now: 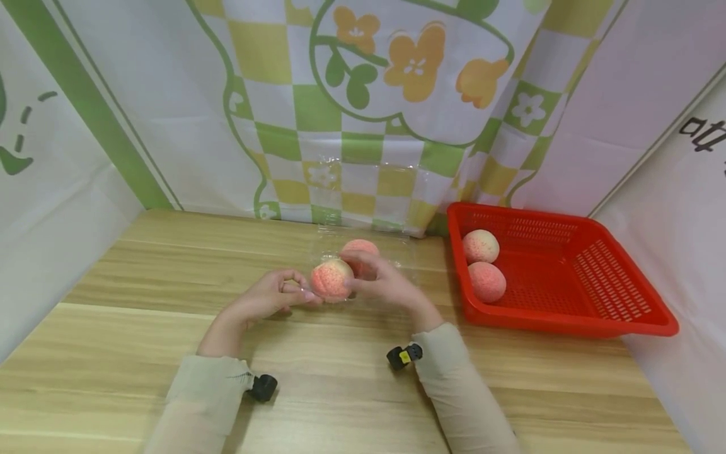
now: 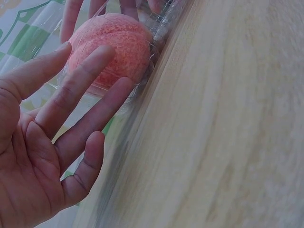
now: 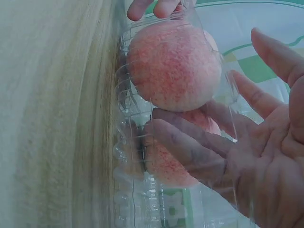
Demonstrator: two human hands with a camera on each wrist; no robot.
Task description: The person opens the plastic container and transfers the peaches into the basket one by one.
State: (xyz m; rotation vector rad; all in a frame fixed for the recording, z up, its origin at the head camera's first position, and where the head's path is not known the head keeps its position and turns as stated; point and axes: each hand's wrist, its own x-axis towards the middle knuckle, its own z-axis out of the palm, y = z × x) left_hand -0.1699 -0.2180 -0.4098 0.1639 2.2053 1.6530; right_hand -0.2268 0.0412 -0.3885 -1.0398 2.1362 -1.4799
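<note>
A clear plastic clamshell box (image 3: 124, 190) lies on the table with its see-through lid (image 1: 422, 189) raised against the curtain. Inside, a yellow-and-pink peach (image 1: 331, 279) sits at the front left, with a pinker peach (image 1: 361, 246) behind it. My left hand (image 1: 272, 296) is at the box's front left corner; in the left wrist view its fingers are spread beside the peach, outside the clear wall. My right hand (image 1: 386, 280) reaches into the box from the right. Its fairly straight fingers (image 3: 175, 142) lie between the two peaches, with the thumb apart from them.
A red plastic basket (image 1: 567, 325) stands to the right, with two more peaches (image 1: 481, 246) along its left side. Behind the wooden table (image 1: 317, 384) hangs a green-and-yellow checked curtain (image 1: 272, 107). White sheets flank both sides.
</note>
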